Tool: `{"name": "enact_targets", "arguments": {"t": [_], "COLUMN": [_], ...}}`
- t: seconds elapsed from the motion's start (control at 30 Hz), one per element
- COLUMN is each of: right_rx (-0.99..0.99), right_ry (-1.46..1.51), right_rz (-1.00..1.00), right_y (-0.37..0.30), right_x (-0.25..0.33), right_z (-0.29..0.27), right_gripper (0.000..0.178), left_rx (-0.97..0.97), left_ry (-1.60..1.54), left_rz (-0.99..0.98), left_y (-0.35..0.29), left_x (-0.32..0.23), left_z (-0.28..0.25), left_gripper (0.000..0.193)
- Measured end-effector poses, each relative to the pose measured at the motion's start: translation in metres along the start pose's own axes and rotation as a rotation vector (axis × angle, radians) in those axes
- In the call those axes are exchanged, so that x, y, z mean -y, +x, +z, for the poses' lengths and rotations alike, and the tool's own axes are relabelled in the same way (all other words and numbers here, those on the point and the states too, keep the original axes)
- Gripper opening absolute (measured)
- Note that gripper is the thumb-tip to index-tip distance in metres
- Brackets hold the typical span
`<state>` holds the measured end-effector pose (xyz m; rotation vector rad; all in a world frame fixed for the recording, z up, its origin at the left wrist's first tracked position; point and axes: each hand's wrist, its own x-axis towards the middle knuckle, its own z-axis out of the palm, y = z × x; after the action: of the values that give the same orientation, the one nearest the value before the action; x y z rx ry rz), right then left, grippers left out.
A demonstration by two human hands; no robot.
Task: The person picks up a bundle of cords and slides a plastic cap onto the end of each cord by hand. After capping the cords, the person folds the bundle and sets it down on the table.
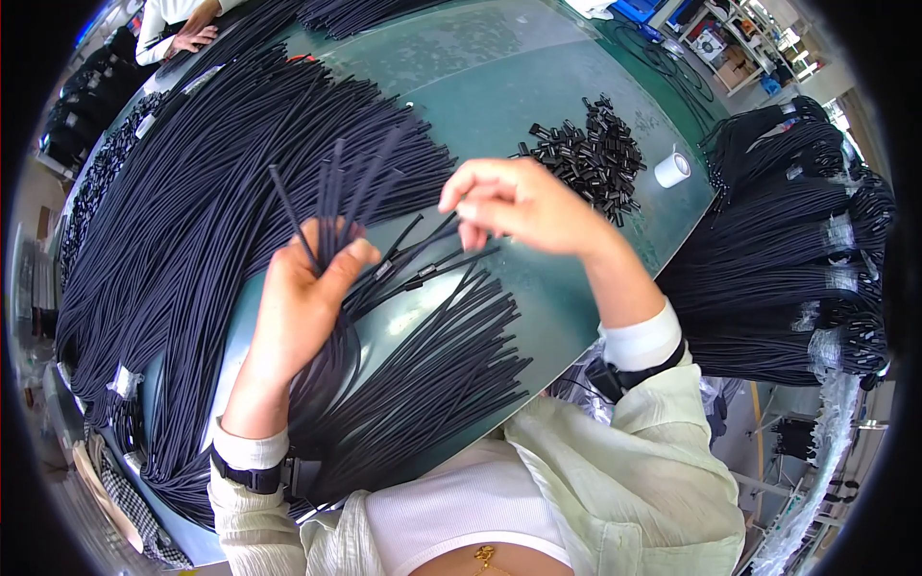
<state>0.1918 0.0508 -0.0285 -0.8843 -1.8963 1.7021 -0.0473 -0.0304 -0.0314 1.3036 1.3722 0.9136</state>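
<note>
Cords point(334, 200) clasped in left grip point(312, 283) above tabletop point(562, 298), ends fanned upward, seemingly for access | right grip point(514, 202) curled, cannot tell whether loaded | small black pieces point(600, 154) heaped beyond, probably for reach

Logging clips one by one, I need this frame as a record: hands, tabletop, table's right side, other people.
Left hand: gripping thin black cords, ends upward
Right hand: raised, bent; grip unclear
Tabletop: large cord heap, small black pieces, white roll
Right side: black cord bundles
Other people: co-worker's hands, upper left
</note>
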Motion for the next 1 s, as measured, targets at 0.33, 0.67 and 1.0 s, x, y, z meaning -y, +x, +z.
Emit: {"name": "enact_targets", "arguments": {"t": [0.33,0.67,1.0], "right_rx": [-0.342,-0.098,-0.144], "right_ry": [-1.088,-0.013,0.022], "right_rz": [0.038,-0.077,-0.13], "right_y": [0.029,0.019,0.013], "right_x": [-0.056,0.004,0.007], "right_z": [-0.076,-0.001,0.006], "right_gripper": [0.012,0.013,0.013], "left_rx": [-0.03,-0.059,-0.082], "left_ry": [-0.229,-0.261,-0.225], "left_rz": [-0.01,-0.055,0.022], "left_y": [0.006,0.004,0.002], "left_x": [-0.008,-0.004,-0.002], "left_z": [0.004,0.001,0.005], "left_gripper": [0.015,0.014,0.015]}}
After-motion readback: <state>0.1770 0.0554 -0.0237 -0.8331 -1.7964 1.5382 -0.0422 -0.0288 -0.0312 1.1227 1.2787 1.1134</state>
